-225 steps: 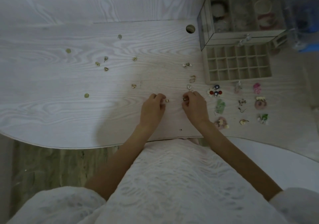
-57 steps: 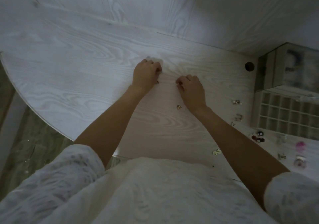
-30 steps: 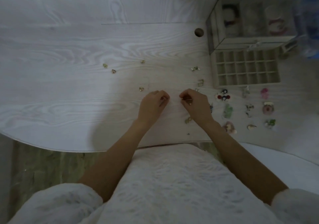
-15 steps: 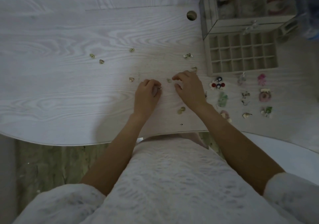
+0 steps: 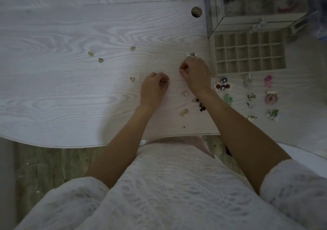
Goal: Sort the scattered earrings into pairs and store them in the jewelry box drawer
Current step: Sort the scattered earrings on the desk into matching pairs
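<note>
My left hand [image 5: 153, 88] rests on the white table [image 5: 53, 91] and pinches a small earring [image 5: 167, 81] at its fingertips. My right hand [image 5: 195, 74] lies just right of it with fingers curled against the tabletop; what it holds is hidden. Small gold earrings lie scattered: two at the far left [image 5: 96, 57], one at the top middle [image 5: 132, 48], one left of my left hand [image 5: 132, 79], a cluster [image 5: 192, 54] above my right hand. The open compartment drawer [image 5: 248, 51] sits at the right in front of the jewelry box [image 5: 251, 5].
Sorted colourful earrings [image 5: 270, 98] lie in rows below the drawer. A gold pair [image 5: 184, 112], a gold piece [image 5: 185, 93] and dark earrings [image 5: 200, 105] sit near my right wrist. A round cable hole [image 5: 196, 12] is beside the box. The table's curved front edge runs close to my body.
Both hands have come back from the far left of the table to the middle. Since half a second ago my right hand has curled its fingers and shifted slightly up and right.
</note>
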Tool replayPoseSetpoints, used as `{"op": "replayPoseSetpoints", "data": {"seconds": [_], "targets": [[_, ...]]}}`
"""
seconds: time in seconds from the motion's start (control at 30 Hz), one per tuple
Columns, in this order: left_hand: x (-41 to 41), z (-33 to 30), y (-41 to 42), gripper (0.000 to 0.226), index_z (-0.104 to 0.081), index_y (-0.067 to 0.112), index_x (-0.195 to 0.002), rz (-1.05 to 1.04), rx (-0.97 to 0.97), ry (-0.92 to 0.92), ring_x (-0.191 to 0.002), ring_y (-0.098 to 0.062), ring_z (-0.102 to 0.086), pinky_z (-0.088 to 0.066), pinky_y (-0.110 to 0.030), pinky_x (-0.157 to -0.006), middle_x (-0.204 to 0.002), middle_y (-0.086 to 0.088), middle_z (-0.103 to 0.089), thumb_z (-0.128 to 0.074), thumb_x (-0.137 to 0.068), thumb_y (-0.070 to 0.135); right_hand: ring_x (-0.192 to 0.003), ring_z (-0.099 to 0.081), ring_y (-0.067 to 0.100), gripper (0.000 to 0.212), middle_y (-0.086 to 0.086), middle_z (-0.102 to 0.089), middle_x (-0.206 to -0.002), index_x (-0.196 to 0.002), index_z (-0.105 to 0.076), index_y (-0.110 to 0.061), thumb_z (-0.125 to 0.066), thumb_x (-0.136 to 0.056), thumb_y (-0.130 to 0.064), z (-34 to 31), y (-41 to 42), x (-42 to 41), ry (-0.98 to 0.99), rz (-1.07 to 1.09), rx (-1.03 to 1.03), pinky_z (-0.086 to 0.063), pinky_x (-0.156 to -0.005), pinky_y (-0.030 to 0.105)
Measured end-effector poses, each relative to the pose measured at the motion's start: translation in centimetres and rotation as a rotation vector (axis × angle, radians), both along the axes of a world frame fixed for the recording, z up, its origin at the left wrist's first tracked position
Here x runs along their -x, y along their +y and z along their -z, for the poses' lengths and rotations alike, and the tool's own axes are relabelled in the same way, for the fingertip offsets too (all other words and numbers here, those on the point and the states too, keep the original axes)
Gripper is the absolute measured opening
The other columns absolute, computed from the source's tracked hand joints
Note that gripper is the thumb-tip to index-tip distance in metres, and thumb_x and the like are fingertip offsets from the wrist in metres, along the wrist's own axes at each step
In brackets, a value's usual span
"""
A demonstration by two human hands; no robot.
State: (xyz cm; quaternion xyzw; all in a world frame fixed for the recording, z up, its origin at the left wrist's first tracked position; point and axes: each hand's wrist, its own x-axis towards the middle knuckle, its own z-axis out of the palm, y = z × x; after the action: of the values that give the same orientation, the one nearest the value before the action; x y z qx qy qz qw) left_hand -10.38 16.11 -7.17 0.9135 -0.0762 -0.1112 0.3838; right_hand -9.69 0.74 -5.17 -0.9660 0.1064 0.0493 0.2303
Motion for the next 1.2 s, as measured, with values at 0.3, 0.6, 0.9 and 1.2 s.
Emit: {"op": "replayPoseSetpoints", "data": {"seconds": [0.3,0.6,0.9,1.2], "targets": [[-2.1,-0.1,-3.0,0.020,-0.064,0.011,-0.100,-0.075,0.022,0.014,-0.079,-0.014,-0.058,-0.043,-0.021,-0.075,-0.093,-0.006,-0.064,-0.066,-0.080,0.014,-0.100,-0.055,0.029,0.024,0.011,-0.070,-0.099,-0.107,-0.066,-0.010,-0.049,-0.092,-0.018,0.0,-2.0,-0.9,-0.005,0.029,0.068,-0.041,-0.087,0.036],[-3.8,-0.4,-4.3,0.011,-0.067,0.010,-0.092,-0.061,0.024,0.045,-0.086,-0.018,-0.063,-0.049,-0.029,-0.081,-0.092,-0.006,-0.070,-0.062,-0.083,0.011,-0.101,-0.054,0.028,0.026,0.006,-0.069,-0.108,-0.108,-0.066,-0.013,-0.045,-0.092,-0.015,0.2,-0.7,-0.5,0.024,-0.035,0.110,-0.039,-0.086,0.034],[-3.3,-1.7,-1.3,0.022,-0.066,0.009,-0.108,0.017,0.090,0.032,-0.089,-0.016,-0.068,-0.052,-0.028,-0.087,-0.099,-0.007,-0.073,-0.060,-0.087,0.015,-0.105,-0.053,0.029,0.027,0.007,-0.070,-0.107,-0.115,-0.063,-0.012,-0.051,-0.091,-0.014,-1.3,-0.4,0.2,0.012,-0.041,0.064,-0.036,-0.091,0.034],[-1.0,-2.1,12.3,0.022,-0.066,0.016,-0.106,-0.160,-0.128,-0.252,-0.087,-0.018,-0.059,-0.040,-0.020,-0.074,-0.098,0.001,-0.070,-0.061,-0.085,0.014,-0.098,-0.053,0.027,0.024,0.010,-0.064,-0.102,-0.111,-0.063,-0.009,-0.057,-0.088,-0.011,-2.2,6.9,1.0,-0.023,-0.340,-0.114,-0.038,-0.085,0.031]]}}
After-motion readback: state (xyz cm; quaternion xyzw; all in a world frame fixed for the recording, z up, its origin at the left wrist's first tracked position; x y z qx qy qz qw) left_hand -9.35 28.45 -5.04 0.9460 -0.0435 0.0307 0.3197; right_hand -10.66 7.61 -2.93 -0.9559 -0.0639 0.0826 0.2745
